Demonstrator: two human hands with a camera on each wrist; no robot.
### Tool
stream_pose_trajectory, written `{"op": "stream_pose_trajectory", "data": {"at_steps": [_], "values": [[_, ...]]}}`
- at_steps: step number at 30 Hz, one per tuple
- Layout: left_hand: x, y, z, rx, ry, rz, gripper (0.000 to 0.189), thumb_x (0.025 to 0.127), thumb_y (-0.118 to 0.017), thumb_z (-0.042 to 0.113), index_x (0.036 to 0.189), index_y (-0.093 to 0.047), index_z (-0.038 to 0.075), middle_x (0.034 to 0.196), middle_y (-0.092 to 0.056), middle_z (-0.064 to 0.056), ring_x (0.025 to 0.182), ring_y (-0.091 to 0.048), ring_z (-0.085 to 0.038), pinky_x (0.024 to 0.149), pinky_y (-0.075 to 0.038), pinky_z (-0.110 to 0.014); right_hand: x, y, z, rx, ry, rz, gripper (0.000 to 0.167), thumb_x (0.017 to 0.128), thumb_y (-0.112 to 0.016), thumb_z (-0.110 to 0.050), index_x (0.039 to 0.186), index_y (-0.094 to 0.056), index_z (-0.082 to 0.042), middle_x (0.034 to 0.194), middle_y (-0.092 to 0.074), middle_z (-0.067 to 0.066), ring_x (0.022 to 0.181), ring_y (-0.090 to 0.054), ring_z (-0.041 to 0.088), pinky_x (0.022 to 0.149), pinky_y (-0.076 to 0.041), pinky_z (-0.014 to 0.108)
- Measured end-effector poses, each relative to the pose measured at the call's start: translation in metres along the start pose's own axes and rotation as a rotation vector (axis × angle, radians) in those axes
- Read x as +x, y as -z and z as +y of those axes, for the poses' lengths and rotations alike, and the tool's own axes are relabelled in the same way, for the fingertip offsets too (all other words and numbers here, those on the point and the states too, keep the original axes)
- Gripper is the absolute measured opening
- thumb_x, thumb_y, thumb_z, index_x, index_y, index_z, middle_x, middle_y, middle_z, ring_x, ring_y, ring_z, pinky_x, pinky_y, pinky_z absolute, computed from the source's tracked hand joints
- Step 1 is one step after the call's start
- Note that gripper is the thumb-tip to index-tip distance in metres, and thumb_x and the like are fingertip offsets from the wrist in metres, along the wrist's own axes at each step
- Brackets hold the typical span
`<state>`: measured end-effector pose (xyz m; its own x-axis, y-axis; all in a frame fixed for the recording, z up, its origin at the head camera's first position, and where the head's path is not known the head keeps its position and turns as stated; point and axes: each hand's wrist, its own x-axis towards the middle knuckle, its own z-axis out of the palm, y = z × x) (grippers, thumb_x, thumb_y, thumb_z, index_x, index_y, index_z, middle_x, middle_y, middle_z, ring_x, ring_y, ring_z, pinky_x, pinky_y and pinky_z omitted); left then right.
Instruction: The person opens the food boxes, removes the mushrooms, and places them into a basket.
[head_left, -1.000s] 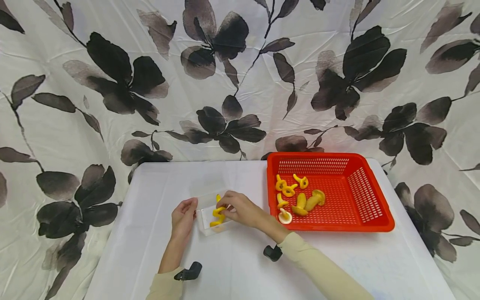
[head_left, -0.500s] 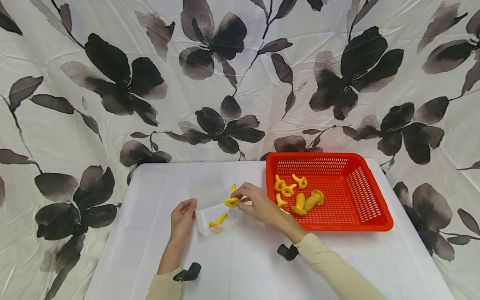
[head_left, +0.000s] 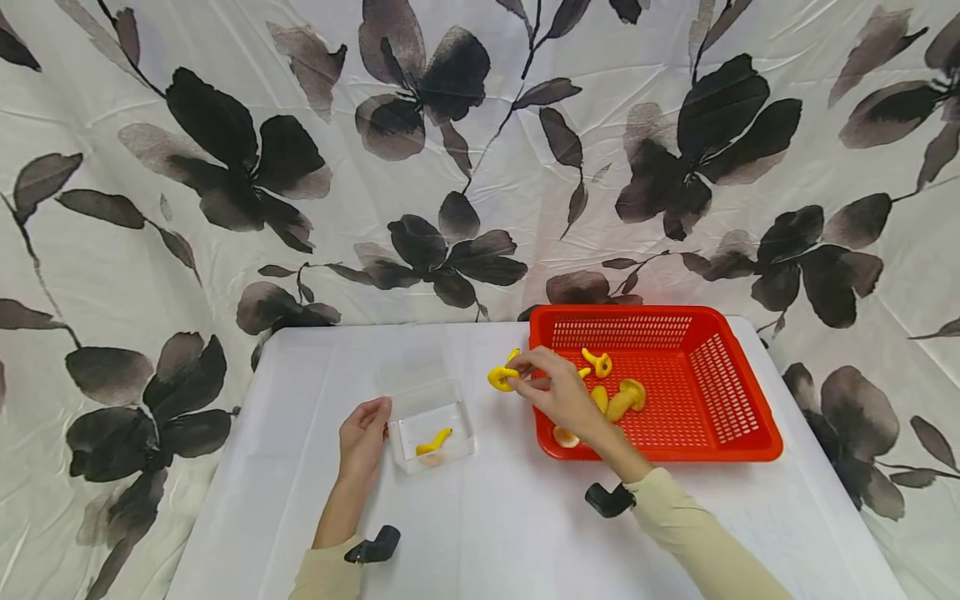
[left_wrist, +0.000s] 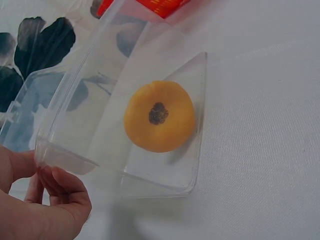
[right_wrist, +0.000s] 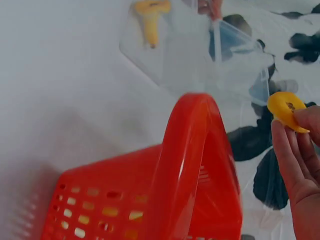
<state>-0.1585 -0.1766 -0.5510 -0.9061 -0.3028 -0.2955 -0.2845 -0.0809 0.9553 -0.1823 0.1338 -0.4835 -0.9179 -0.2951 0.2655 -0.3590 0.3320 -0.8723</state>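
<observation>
My left hand pinches the left edge of a clear plastic box, its lid folded back behind. Inside lies one yellow mushroom; the left wrist view shows its round cap with a dark patch. My right hand pinches a second yellow mushroom between thumb and fingers, held up by the left rim of a red basket. Smaller yellow mushrooms, two larger brownish ones and a pale one lie in the basket, partly hidden behind that hand.
A white cloth covers the table. Behind it hangs a white curtain with dark flowers. The basket stands on the right, its slotted walls rising around the mushrooms; a strip of tabletop separates it from the box.
My right hand has lifted a yellow mushroom out of the clear box and carried it right to the basket's edge. The left hand stays at the box, where one mushroom lies.
</observation>
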Motion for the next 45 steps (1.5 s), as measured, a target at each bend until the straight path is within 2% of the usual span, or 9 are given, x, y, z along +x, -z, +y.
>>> {"op": "stream_pose_trajectory", "data": {"at_steps": [10,15,22,27,34,38,45], "values": [[-0.001,0.003,-0.003,0.001,-0.009,0.015,0.033,0.103,-0.064,0.019,0.125,-0.060,-0.006,0.088,-0.065,0.010,0.078,-0.056,-0.006,0.066,-0.046,-0.015,-0.014,0.022,0.012,-0.015,-0.037,0.127,0.022,0.092,-0.078,-0.009,0.112,-0.071,-0.002,0.104,-0.066,0.010,0.097,-0.065,0.024,0.082,-0.060,0.033],[0.001,0.005,-0.005,-0.018,-0.008,0.007,0.032,0.104,-0.063,0.017,0.125,-0.060,-0.006,0.088,-0.065,0.010,0.077,-0.056,-0.005,0.066,-0.046,-0.015,-0.025,0.031,0.023,-0.022,-0.049,0.156,0.021,0.092,-0.078,-0.008,0.111,-0.070,-0.001,0.104,-0.066,0.013,0.096,-0.065,0.026,0.083,-0.061,0.040],[0.003,0.005,-0.004,-0.019,0.013,-0.001,0.032,0.104,-0.062,0.016,0.127,-0.059,-0.006,0.087,-0.063,0.012,0.077,-0.055,-0.005,0.066,-0.046,-0.016,-0.040,0.040,0.039,-0.094,-0.104,0.179,0.021,0.093,-0.076,-0.007,0.112,-0.069,-0.002,0.103,-0.068,0.010,0.095,-0.065,0.023,0.083,-0.059,0.029],[0.002,0.006,0.000,-0.016,0.035,-0.016,0.032,0.104,-0.061,0.014,0.128,-0.058,-0.008,0.088,-0.063,0.011,0.076,-0.055,-0.005,0.066,-0.047,-0.017,-0.049,0.046,0.053,-0.113,-0.110,0.194,0.019,0.093,-0.076,-0.004,0.110,-0.069,0.001,0.102,-0.068,0.013,0.093,-0.067,0.027,0.081,-0.060,0.033],[0.004,0.005,-0.002,-0.025,0.030,-0.011,0.032,0.104,-0.062,0.016,0.127,-0.058,-0.007,0.087,-0.063,0.011,0.076,-0.055,-0.005,0.066,-0.047,-0.017,-0.055,0.056,0.065,-0.219,-0.174,0.164,0.017,0.092,-0.074,0.003,0.106,-0.066,0.002,0.100,-0.068,0.015,0.093,-0.068,0.030,0.080,-0.061,0.037],[0.005,0.004,-0.005,-0.012,0.023,-0.005,0.033,0.104,-0.063,0.018,0.127,-0.059,-0.005,0.088,-0.063,0.011,0.077,-0.055,-0.005,0.066,-0.047,-0.016,-0.055,0.061,0.069,-0.261,-0.230,0.116,0.015,0.090,-0.074,0.007,0.103,-0.066,0.003,0.097,-0.067,0.015,0.092,-0.067,0.030,0.081,-0.060,0.039],[0.003,0.001,-0.004,-0.007,0.011,0.001,0.035,0.103,-0.064,0.019,0.127,-0.059,-0.005,0.089,-0.064,0.009,0.077,-0.056,-0.006,0.065,-0.047,-0.016,-0.049,0.064,0.071,-0.343,-0.266,0.027,0.014,0.090,-0.072,0.009,0.101,-0.065,0.006,0.094,-0.068,0.015,0.088,-0.068,0.029,0.081,-0.059,0.043]]}}
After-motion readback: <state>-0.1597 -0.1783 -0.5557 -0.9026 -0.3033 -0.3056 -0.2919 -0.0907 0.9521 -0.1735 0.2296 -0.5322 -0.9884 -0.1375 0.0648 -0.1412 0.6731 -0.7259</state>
